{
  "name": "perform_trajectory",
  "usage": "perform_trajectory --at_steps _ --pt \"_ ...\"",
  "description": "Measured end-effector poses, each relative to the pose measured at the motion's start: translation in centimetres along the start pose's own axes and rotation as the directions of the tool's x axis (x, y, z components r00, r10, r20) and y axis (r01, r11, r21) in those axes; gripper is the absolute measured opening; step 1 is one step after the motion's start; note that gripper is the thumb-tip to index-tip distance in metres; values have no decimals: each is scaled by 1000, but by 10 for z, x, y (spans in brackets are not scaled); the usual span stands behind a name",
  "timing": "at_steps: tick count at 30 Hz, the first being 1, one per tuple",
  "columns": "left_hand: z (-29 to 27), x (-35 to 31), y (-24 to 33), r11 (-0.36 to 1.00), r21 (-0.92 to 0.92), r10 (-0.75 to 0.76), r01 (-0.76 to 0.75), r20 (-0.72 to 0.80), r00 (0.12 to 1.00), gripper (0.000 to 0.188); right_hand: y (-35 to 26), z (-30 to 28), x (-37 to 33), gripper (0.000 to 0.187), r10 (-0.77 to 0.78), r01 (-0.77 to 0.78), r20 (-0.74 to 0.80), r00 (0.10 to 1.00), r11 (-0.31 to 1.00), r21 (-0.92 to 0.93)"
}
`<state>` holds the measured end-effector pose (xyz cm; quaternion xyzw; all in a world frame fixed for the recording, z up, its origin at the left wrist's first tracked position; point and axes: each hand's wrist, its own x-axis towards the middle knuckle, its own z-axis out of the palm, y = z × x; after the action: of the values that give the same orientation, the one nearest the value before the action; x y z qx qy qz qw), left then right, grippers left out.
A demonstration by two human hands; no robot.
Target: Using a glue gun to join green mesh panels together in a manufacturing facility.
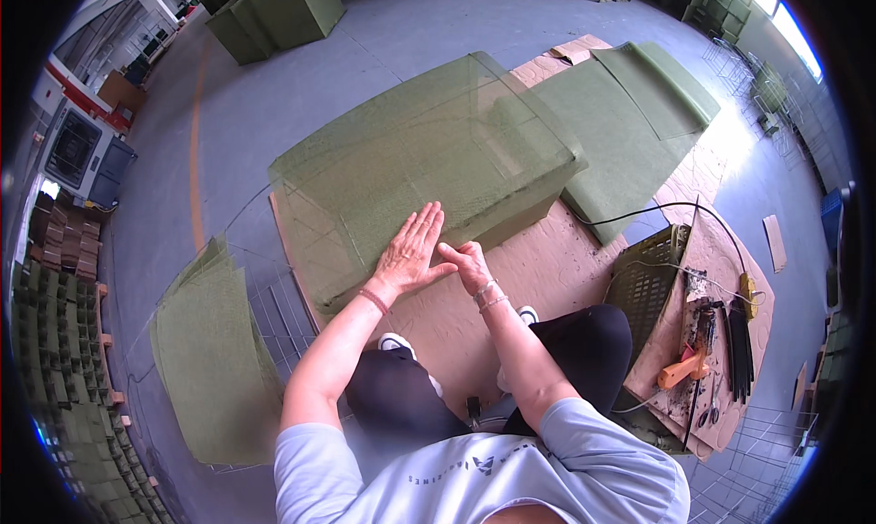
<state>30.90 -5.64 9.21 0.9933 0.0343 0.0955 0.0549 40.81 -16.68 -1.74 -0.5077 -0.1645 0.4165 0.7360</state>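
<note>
A large box-shaped wire frame covered in see-through green mesh [383,172] lies in front of me on flattened cardboard. My left hand [411,250] rests flat on the mesh near its front edge, with fingers stretched out together. Beside it, my right hand [468,267] is closed at that same edge, fingers curled in. Whatever the right fingers pinch is hidden. The two hands almost touch at the thumbs. Thin wire lines of the frame show through the covering.
Flat green mesh sheets [611,127] lie at the far right, and more green sheets [210,369] rest on a wire grid at left. An olive plastic crate [646,273] stands by my right knee. On cardboard beside it are an orange-handled glue gun [684,369], scissors [710,413] and black sticks [737,351].
</note>
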Motion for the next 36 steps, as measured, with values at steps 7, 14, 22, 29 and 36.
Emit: perform_trajectory --at_steps 7,14,22,29,36 --pt "0 -4 -1 998 -38 -58 58 -15 998 104 -18 16 -9 21 -9 7 37 999 999 41" --pt "4 16 3 1000 -16 -15 15 16 1000 108 -6 14 3 29 -71 71 3 997 997 10" --pt "3 10 3 1000 18 -22 22 18 1000 105 -22 1 -4 22 -34 37 -24 999 994 101" --pt "3 16 7 999 41 -18 17 4 1000 106 -27 7 -7 18 -95 105 -132 987 992 73" --pt "1 19 8 998 34 48 -49 28 998 106 -25 1 -3 27 -113 114 -67 991 994 2"
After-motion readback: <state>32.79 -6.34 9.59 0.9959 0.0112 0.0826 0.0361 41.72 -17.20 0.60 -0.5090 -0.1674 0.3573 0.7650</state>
